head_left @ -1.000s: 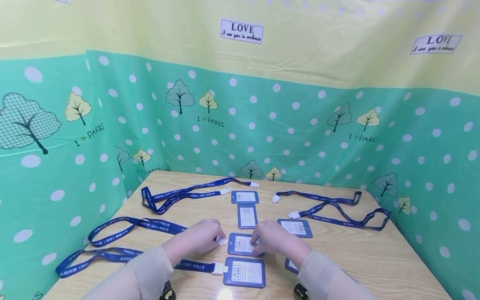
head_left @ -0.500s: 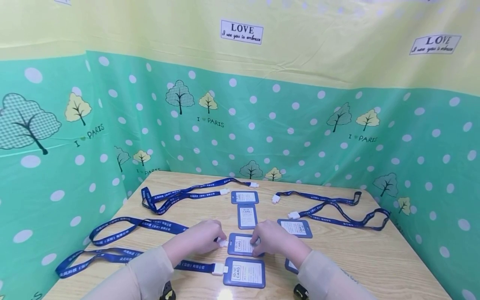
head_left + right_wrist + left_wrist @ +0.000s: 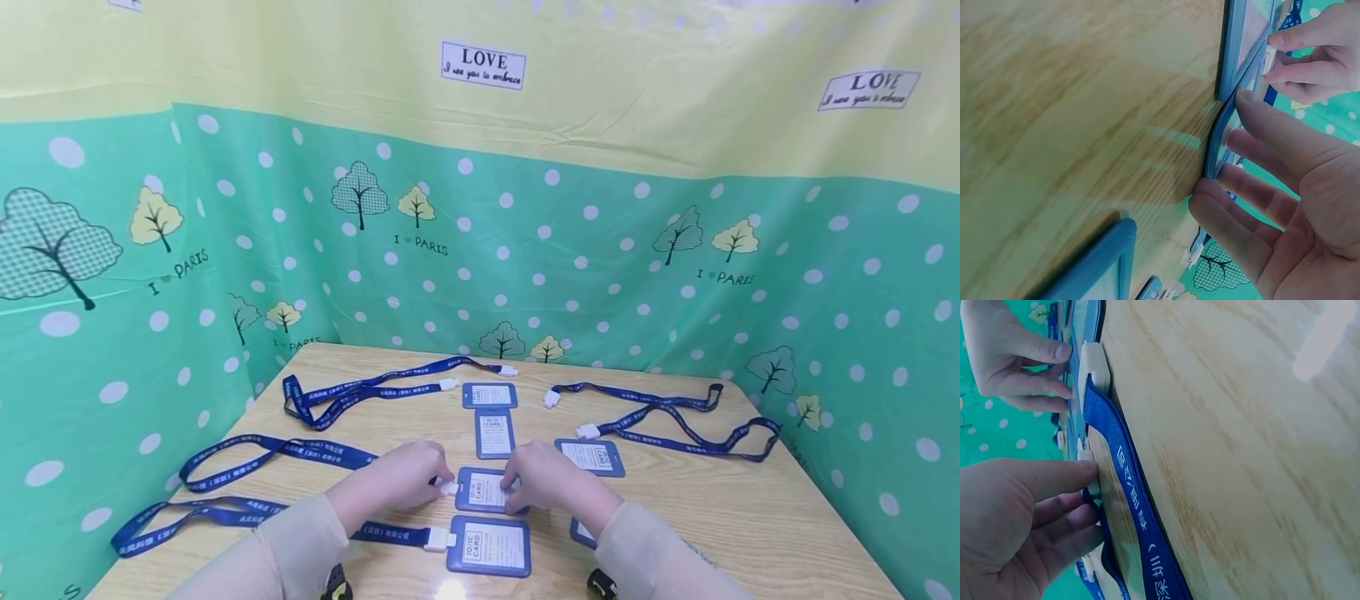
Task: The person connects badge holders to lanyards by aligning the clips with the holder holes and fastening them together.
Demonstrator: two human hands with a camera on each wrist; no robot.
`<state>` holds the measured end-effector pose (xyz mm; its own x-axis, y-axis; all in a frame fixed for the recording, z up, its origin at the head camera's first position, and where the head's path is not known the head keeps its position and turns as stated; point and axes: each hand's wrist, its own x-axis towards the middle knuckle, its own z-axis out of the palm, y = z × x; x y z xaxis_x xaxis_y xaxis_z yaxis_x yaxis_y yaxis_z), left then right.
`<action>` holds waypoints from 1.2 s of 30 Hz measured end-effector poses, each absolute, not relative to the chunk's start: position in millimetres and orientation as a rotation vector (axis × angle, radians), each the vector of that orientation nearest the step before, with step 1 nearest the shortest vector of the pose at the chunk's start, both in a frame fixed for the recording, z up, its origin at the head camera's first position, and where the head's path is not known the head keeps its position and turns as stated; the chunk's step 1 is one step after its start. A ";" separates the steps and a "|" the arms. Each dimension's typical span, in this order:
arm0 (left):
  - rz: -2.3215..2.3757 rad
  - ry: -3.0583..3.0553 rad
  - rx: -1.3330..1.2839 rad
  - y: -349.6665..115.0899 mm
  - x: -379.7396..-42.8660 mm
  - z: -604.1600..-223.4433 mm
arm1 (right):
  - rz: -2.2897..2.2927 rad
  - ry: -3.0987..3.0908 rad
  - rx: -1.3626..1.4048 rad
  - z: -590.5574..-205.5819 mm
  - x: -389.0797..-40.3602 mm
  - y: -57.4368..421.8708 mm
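Note:
My left hand (image 3: 405,477) pinches the white clip (image 3: 447,487) of a blue lanyard (image 3: 322,452) between thumb and fingers. That clip lies right at the slotted end of a blue ID badge holder (image 3: 474,490); whether it is hooked in the slot cannot be made out. With thumb and fingers on opposite edges, my right hand (image 3: 551,483) grips the same holder's other end, as the right wrist view shows with the hand (image 3: 1310,194) around the holder's edge (image 3: 1213,144). Just nearer, another badge holder (image 3: 489,546) lies joined to a lanyard clip (image 3: 437,538).
Beyond my hands lie two badge holders, one upright (image 3: 495,433) and one sideways (image 3: 490,395). Another (image 3: 590,457) is at right, and one (image 3: 581,532) is partly under my right forearm. Loose lanyards lie at back left (image 3: 352,388) and right (image 3: 690,437). A patterned curtain (image 3: 480,275) surrounds the table.
The white clip in my left hand has shifted very slightly right against the badge holder's slotted end. My right hand keeps its grip in the same place.

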<state>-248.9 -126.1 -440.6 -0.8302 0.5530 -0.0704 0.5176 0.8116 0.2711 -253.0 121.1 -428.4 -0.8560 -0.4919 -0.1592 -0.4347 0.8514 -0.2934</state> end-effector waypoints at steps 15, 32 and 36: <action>0.437 2.841 0.816 -127.4 -250.5 -441.2 | -0.361 2.801 -0.709 -427.3 -252.6 120.6; 0.505 2.786 0.800 -128.4 -252.9 -440.3 | -0.379 2.795 -0.702 -427.3 -252.4 120.0; 0.511 2.782 0.801 -128.1 -254.1 -441.9 | -0.367 2.796 -0.700 -426.9 -252.0 119.8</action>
